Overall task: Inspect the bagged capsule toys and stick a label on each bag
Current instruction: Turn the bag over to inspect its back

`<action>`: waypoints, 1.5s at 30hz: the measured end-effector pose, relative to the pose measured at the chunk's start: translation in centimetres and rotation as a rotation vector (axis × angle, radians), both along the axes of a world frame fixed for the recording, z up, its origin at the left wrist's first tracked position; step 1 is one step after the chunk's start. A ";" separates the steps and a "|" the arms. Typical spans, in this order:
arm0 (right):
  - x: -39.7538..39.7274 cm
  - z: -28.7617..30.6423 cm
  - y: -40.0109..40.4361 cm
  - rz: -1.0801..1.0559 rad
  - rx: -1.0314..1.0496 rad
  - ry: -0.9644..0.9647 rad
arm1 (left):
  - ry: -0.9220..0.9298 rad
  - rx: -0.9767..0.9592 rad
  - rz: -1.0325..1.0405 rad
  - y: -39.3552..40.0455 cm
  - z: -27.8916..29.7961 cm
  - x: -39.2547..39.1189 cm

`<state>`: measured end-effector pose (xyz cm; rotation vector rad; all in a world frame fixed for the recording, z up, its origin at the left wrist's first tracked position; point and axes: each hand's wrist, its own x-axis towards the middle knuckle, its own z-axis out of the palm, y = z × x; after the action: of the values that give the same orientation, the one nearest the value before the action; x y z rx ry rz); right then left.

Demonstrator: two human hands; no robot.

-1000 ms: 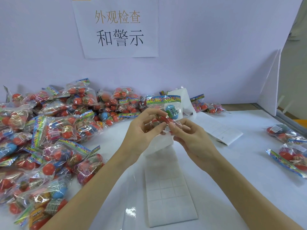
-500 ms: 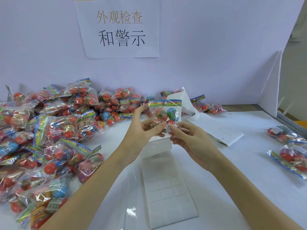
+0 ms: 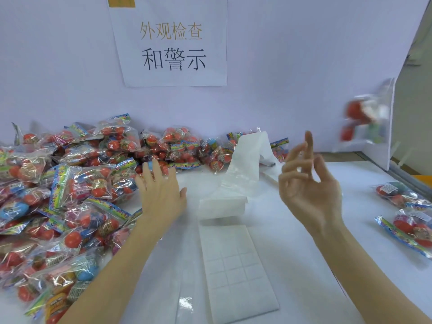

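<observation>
Both hands hold nothing: the left hand [image 3: 161, 195] reaches flat, fingers straight, toward the heap of bagged capsule toys [image 3: 77, 181] just beyond its fingertips; the right hand [image 3: 308, 190] is raised, palm up, fingers loosely spread, with one blurred bag [image 3: 367, 118] in mid-air above and right of it. The bags look light, crinkly and slippery over hard round capsules; I judge a pinch on the flat printed header [image 3: 58, 185] surest, and the label sheet [image 3: 236, 267] lies between the wrists.

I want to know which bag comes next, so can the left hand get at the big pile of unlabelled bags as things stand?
Probably yes. The left hand is open, holds nothing, and its fingertips already lie at the edge of the pile of bags, with nothing between them.
</observation>
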<state>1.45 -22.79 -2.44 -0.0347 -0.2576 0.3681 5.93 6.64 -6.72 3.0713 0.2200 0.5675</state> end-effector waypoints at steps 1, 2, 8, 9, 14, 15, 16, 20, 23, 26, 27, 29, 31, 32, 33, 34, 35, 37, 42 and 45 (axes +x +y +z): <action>0.0 0.0 0.0 -0.011 -0.046 0.016 | 0.035 0.054 0.057 0.4 -0.4 0.1; 0.1 -0.2 0.2 -0.036 -0.118 0.048 | 0.063 0.081 0.095 0.7 -0.7 0.2; 0.6 -0.8 1.5 -0.109 -0.378 0.150 | 0.055 0.154 0.176 1.6 0.4 0.2; 0.7 -0.9 1.5 -0.108 -0.405 0.150 | 0.045 0.150 0.171 1.7 0.7 0.2; 1.0 -1.1 1.6 -0.124 -0.475 0.147 | 0.068 0.178 0.259 1.9 1.6 -0.6; 1.0 -1.1 1.6 -0.126 -0.494 0.147 | 0.073 0.196 0.236 1.9 1.7 -0.8; 0.9 -1.2 1.7 -0.126 -0.515 0.147 | 0.059 0.211 0.195 1.9 1.8 -0.8; 1.0 -1.4 2.0 -0.131 -0.589 0.212 | -0.170 -0.068 -0.138 1.2 2.6 -0.1; 1.2 -1.7 2.2 -0.143 -0.649 0.230 | -0.331 -0.500 -0.410 -0.8 3.1 -0.6; 1.3 -1.8 2.3 -0.151 -0.741 0.186 | -0.352 -0.916 -0.555 -2.9 3.6 -1.5; 1.3 -1.9 2.4 -0.166 -0.796 0.160 | -0.323 -1.029 -0.583 -3.3 3.7 -1.7; 1.3 -2.1 2.5 -0.217 -0.950 0.071 | -0.227 -1.209 -0.641 -3.9 3.9 -2.0; 1.1 -2.3 2.9 -0.284 -1.111 -0.071 | -0.144 -1.273 -0.691 -4.3 4.1 -2.4; 1.0 -2.4 3.1 -0.313 -1.174 -0.152 | -0.099 -1.288 -0.708 -4.5 4.3 -2.7; 0.7 -2.4 3.4 -0.334 -1.232 -0.229 | -0.049 -1.302 -0.722 -4.7 4.4 -2.9; 0.5 -2.3 3.8 -0.355 -1.293 -0.286 | -0.004 -1.318 -0.732 -4.9 4.4 -3.0; 0.2 -2.2 4.1 -0.389 -1.351 -0.314 | 0.031 -1.331 -0.739 -5.0 4.4 -3.2; -0.1 -2.1 4.5 -0.491 -1.415 -0.306 | 0.069 -1.363 -0.721 -5.3 4.3 -3.3; 0.0 -2.2 4.6 -0.691 -1.411 -0.248 | 0.095 -1.422 -0.639 -5.7 4.1 -3.3; 0.3 -2.1 4.5 -0.765 -1.385 -0.149 | 0.132 -1.571 -0.627 -5.8 4.0 -3.3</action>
<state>1.74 -18.33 -4.51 -1.4868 -0.0776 -0.2838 2.63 0.84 -2.69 1.4861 -0.2181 0.0276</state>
